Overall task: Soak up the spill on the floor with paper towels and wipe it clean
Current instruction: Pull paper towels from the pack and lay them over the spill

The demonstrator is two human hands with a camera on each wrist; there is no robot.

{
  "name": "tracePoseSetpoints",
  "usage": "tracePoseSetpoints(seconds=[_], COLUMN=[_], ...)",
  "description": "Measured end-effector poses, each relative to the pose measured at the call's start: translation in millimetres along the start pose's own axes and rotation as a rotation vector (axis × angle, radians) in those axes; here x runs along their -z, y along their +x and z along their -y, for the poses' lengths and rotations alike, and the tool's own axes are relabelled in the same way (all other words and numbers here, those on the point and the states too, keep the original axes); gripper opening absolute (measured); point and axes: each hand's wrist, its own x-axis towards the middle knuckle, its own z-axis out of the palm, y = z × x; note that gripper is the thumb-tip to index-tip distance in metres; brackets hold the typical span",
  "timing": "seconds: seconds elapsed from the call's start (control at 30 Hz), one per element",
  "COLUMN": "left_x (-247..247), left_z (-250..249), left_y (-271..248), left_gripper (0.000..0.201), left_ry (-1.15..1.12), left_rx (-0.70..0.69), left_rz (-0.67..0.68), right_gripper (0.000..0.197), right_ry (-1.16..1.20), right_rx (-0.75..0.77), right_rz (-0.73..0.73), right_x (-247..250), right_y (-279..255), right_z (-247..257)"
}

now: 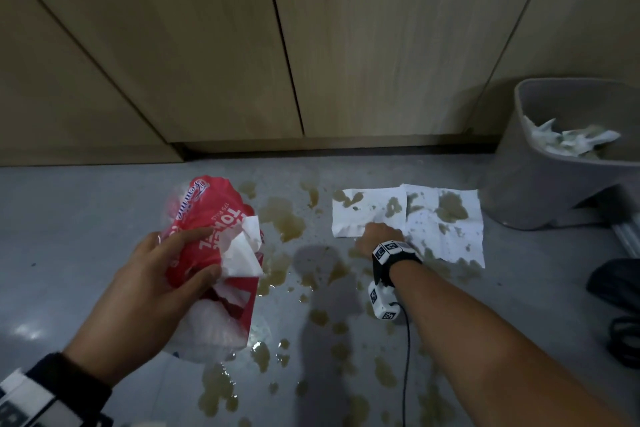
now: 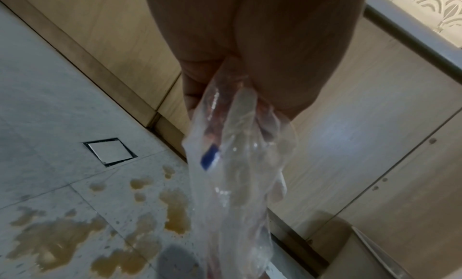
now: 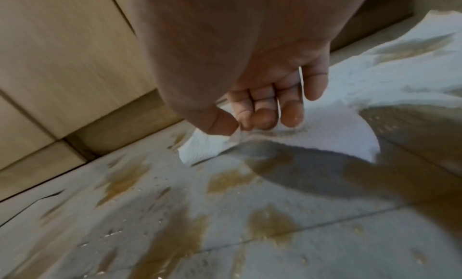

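Brown spill [image 1: 282, 224] lies in puddles and drops across the grey floor [image 1: 86, 218], also seen as spill [image 2: 175, 212] and spill [image 3: 272, 224]. A white paper towel [image 1: 440, 222], stained brown, lies spread on the floor by the cabinets. My right hand [image 1: 379, 236] pinches its near edge between thumb and fingers; the wrist view shows the paper towel [image 3: 325, 125] lifted slightly at that edge by my right hand [image 3: 240, 125]. My left hand [image 1: 166, 274] grips a red and clear paper towel pack [image 1: 211, 253] above the floor, white sheets poking out. The pack [image 2: 237, 164] hangs from my left hand [image 2: 225, 70].
Wooden cabinet doors [image 1: 311, 45] with a dark toe-kick run along the back. A grey waste bin [image 1: 554, 166] holding used towels stands at the right. Dark objects and a metal leg [image 1: 623, 232] sit at the far right. A square floor hatch [image 2: 110, 152] lies left.
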Motion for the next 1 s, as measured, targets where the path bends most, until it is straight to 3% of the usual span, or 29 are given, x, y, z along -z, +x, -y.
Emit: tracePoseSetpoints(seconds=[0.07, 0.2, 0.33, 0.37, 0.47, 0.53, 0.7, 0.8, 1.0], left_x=[0, -4, -7, -7, -6, -7, -10, -14, -18], left_z=[-2, -11, -16, -16, -13, -12, 3, 16, 36], left_y=[3, 5, 3, 3, 3, 3, 10, 20, 44], left_gripper=[0.050, 0.043, 0.045, 0.046, 0.046, 0.044, 0.046, 0.051, 0.059], left_ry=[-0.014, -0.053, -0.054, -0.057, -0.067, -0.080, -0.082, -0.118, -0.142], left_rx=[-0.010, -0.051, -0.046, -0.040, -0.029, -0.033, -0.028, -0.027, 0.012], left_rz=[0.019, 0.079, 0.091, 0.096, 0.103, 0.091, 0.059, 0.022, -0.029], right_gripper=[0.025, 0.045, 0.061, 0.067, 0.070, 0.070, 0.066, 0.037, 0.055], right_ry=[-0.039, 0.014, -0.070, -0.049, -0.055, -0.092, -0.031, 0.148, 0.779], right_rx=[0.023, 0.011, 0.027, 0.055, 0.144, 0.142, 0.173, 0.342, 0.451], right_rz=[0.028, 0.068, -0.200, -0.209, 0.089, 0.186, 0.015, -0.146, -0.152], right_x=[3, 7, 3, -2, -24, -30, -7, 29, 94], right_y=[-6, -10, -8, -7, -1, 1, -5, -26, -79], right_z=[2, -3, -4, -3, -6, -9, 18, 58, 141])
